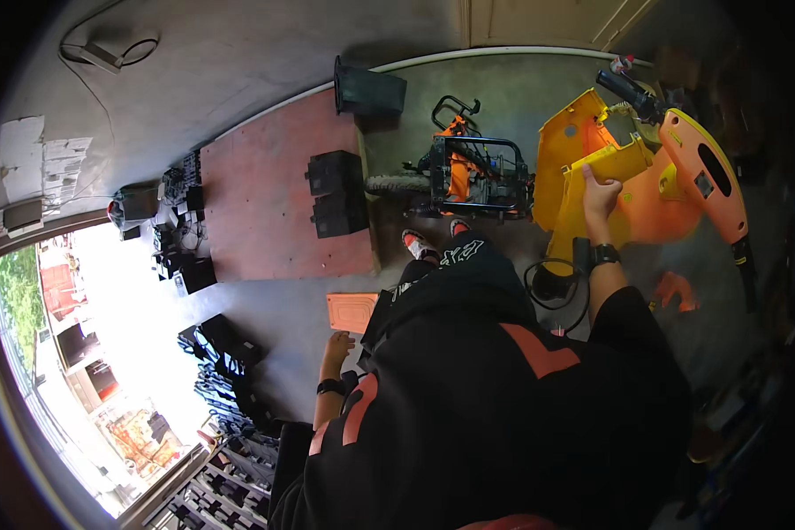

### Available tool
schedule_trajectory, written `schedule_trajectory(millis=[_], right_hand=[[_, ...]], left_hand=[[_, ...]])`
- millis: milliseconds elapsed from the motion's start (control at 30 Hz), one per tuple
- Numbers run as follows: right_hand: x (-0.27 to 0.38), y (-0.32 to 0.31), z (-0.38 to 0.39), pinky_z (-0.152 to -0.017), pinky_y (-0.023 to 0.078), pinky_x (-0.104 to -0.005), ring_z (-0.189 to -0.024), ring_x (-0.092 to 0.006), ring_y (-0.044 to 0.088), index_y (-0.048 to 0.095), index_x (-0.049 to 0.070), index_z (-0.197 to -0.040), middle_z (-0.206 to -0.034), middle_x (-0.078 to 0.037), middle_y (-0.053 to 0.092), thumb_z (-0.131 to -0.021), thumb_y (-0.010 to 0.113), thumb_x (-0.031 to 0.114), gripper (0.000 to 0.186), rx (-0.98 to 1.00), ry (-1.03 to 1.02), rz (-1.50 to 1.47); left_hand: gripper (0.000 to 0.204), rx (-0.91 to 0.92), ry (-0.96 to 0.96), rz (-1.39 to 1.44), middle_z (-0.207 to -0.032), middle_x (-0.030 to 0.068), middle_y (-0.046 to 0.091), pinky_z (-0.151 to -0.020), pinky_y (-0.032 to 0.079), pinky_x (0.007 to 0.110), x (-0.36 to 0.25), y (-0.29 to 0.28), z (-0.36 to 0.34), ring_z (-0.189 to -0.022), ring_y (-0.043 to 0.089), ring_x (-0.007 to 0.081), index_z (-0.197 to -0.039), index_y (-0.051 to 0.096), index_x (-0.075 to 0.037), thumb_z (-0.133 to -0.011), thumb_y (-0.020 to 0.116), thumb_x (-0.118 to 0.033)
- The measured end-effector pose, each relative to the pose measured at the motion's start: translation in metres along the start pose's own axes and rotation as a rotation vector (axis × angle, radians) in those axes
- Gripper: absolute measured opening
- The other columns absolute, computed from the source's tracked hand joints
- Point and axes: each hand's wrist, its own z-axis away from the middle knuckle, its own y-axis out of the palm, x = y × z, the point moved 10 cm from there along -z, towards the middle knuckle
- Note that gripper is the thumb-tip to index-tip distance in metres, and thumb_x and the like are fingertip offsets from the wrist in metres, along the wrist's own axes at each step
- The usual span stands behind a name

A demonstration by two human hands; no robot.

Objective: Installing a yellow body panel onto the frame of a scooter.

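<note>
My right hand (598,193) grips the edge of a yellow plastic panel (576,237) on a partly dismantled scooter body, beside an orange front cowl (702,168) with black handlebar grips. My left hand (336,352) hangs low on the left, fingers loosely bent and apart, just below an orange rectangular board (352,309) in the picture. In front of my feet stands a black metal frame (495,177) with orange parts and a tyre.
A reddish platform (265,212) carries two black cases (336,181). A dark bin (371,88) is by the wall. Black parts are piled near the bright doorway (97,353) on the left. A loose orange piece (676,290) lies at the right.
</note>
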Motion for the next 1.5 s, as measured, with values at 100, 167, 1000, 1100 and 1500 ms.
schedule_trajectory(millis=[100, 167, 1000, 1100, 1500], right_hand=[[0.008, 0.01, -0.004, -0.086, 0.048, -0.0428, -0.098, -0.039, 0.06, 0.047, -0.004, -0.099, -0.102, -0.021, 0.056, -0.069, 0.081, 0.059, 0.078, 0.008, 0.04, -0.099], [-0.011, 0.018, -0.004, -0.087, 0.048, -0.0415, -0.098, -0.0372, 0.059, 0.045, -0.004, -0.103, -0.104, -0.021, 0.055, -0.069, 0.08, 0.06, 0.081, -0.017, 0.125, -0.157], [-0.107, 0.012, 0.023, -0.066, 0.048, -0.0364, -0.089, -0.019, 0.056, 0.038, -0.001, -0.12, -0.104, -0.013, 0.056, -0.07, 0.076, 0.065, 0.091, 0.204, 0.587, -0.345], [-0.151, 0.012, 0.003, -0.078, 0.049, -0.0373, -0.099, -0.0234, 0.058, 0.042, -0.006, -0.126, -0.115, -0.017, 0.056, -0.074, 0.077, 0.056, 0.088, 0.223, 0.457, -0.268], [-0.15, -0.031, 0.055, -0.074, 0.047, -0.0335, -0.081, -0.0165, 0.058, 0.061, -0.004, -0.104, -0.094, -0.006, 0.062, -0.083, 0.075, 0.034, 0.045, -0.014, 0.292, -0.601]], left_hand=[[0.04, -0.012, 0.069, 0.048, -0.1, 0.0126, 0.071, -0.064, 0.05, 0.035, -0.006, -0.001, -0.014, -0.08, 0.069, 0.0201, -0.121, 0.057, -0.003, -0.094, 0.047, -0.03], [0.04, 0.008, 0.081, 0.001, -0.099, 0.0123, 0.072, -0.065, 0.049, 0.035, -0.021, 0.005, -0.017, -0.079, 0.068, 0.0204, -0.121, 0.056, -0.003, -0.094, 0.046, -0.031], [0.038, -0.055, 0.35, -0.24, -0.095, 0.0204, 0.07, -0.077, 0.053, 0.037, -0.038, 0.026, 0.0, -0.085, 0.069, 0.0281, -0.113, 0.065, 0.004, -0.092, 0.048, -0.023], [0.04, -0.05, 0.406, -0.185, -0.087, 0.0171, 0.07, -0.07, 0.051, 0.036, -0.059, 0.029, -0.005, -0.077, 0.066, 0.0238, -0.113, 0.064, 0.005, -0.092, 0.048, -0.026], [0.037, 0.171, 0.278, -0.242, -0.091, 0.0163, 0.071, -0.071, 0.055, 0.035, -0.085, 0.0, -0.091, -0.08, 0.069, 0.0229, -0.112, 0.061, 0.005, -0.096, 0.052, -0.028]])
